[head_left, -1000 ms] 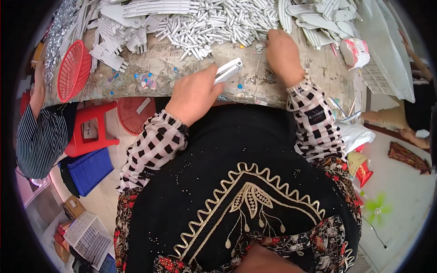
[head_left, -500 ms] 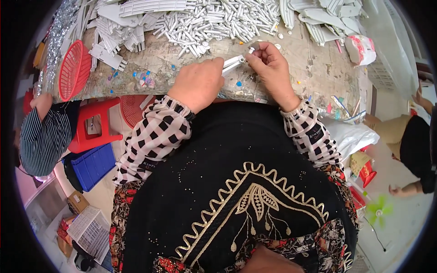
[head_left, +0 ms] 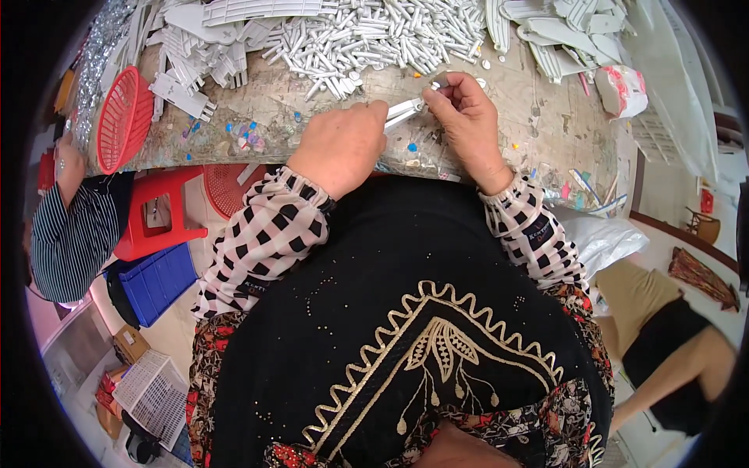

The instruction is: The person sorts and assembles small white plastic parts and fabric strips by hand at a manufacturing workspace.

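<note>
My left hand (head_left: 339, 148), back upward, is closed around a white plastic piece (head_left: 402, 114) that sticks out to the right as two narrow prongs. My right hand (head_left: 470, 129) is closed too, thumb and forefinger pinching at the far tip of those prongs. A small white bit (head_left: 436, 86) shows at its fingertips, with something grey beside it; the fingers partly hide both. Just beyond the hands lies a heap of short white plastic pins (head_left: 374, 39) on the worn worktable (head_left: 538, 125).
Flat white plastic parts (head_left: 199, 54) are piled at the back left, and more white parts (head_left: 566, 35) at the back right. A red basket (head_left: 125, 117) tilts at the left edge. One person (head_left: 82, 234) is at the left, another (head_left: 671, 343) at the right.
The white piece has turned slightly, its two prongs now showing apart. My hands have barely moved. The person at the right has shifted closer and lower in view.
</note>
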Demonstrator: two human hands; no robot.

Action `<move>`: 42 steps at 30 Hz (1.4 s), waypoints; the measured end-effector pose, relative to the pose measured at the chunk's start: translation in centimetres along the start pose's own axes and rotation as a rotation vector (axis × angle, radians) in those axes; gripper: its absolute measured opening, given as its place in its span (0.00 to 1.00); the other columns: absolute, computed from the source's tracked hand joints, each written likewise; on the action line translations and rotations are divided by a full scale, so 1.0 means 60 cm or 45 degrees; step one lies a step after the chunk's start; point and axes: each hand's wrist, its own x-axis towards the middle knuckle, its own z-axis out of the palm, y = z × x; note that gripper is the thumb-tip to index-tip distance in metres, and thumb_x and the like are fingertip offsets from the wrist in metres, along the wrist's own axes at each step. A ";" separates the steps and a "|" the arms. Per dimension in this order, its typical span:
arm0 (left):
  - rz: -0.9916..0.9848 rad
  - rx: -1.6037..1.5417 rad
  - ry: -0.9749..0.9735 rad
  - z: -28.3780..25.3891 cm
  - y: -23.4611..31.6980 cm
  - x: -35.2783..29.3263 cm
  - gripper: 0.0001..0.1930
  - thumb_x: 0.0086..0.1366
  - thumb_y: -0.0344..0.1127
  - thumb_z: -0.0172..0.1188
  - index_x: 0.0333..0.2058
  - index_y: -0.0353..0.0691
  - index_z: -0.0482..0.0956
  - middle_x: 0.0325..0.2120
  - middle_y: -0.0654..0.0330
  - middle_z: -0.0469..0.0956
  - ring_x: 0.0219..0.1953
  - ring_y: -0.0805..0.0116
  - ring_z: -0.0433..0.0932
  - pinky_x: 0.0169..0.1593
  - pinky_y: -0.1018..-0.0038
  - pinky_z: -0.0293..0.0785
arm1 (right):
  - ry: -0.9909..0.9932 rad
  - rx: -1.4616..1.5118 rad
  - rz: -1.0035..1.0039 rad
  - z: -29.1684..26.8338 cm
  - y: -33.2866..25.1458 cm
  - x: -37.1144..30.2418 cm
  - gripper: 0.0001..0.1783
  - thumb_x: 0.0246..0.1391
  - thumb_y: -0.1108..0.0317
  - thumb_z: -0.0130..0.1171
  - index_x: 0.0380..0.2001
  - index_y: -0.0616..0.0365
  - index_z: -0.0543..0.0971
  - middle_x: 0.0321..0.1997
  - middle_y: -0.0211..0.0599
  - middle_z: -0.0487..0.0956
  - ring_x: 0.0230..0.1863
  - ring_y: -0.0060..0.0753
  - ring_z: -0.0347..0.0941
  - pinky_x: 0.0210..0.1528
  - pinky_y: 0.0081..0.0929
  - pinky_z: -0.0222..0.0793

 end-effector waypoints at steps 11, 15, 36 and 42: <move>0.018 0.000 -0.001 -0.002 -0.004 0.004 0.12 0.60 0.37 0.58 0.37 0.37 0.69 0.27 0.49 0.78 0.32 0.46 0.78 0.36 0.55 0.73 | -0.094 -1.036 -0.914 -0.006 -0.015 -0.014 0.11 0.51 0.72 0.64 0.37 0.64 0.75 0.31 0.40 0.76 0.30 0.31 0.73 0.34 0.28 0.70; 0.041 -0.028 0.032 0.002 -0.009 -0.001 0.12 0.60 0.37 0.58 0.37 0.37 0.69 0.28 0.49 0.78 0.33 0.46 0.78 0.36 0.55 0.73 | -0.147 -0.871 -0.576 -0.016 -0.035 -0.010 0.11 0.54 0.69 0.62 0.36 0.65 0.77 0.30 0.38 0.76 0.30 0.31 0.72 0.35 0.29 0.68; 0.095 -0.006 0.080 0.012 -0.017 -0.004 0.11 0.58 0.35 0.59 0.35 0.37 0.69 0.29 0.49 0.77 0.31 0.47 0.78 0.35 0.56 0.73 | -0.269 -1.104 -0.121 0.062 -0.015 0.105 0.20 0.62 0.53 0.49 0.34 0.60 0.79 0.32 0.54 0.79 0.36 0.60 0.74 0.40 0.47 0.69; 0.010 -0.285 0.178 0.001 -0.016 -0.011 0.11 0.60 0.39 0.56 0.37 0.38 0.74 0.29 0.48 0.79 0.34 0.49 0.79 0.39 0.59 0.74 | -0.077 -0.243 0.020 0.036 -0.060 0.077 0.20 0.66 0.53 0.46 0.35 0.61 0.74 0.26 0.30 0.74 0.30 0.31 0.71 0.35 0.29 0.67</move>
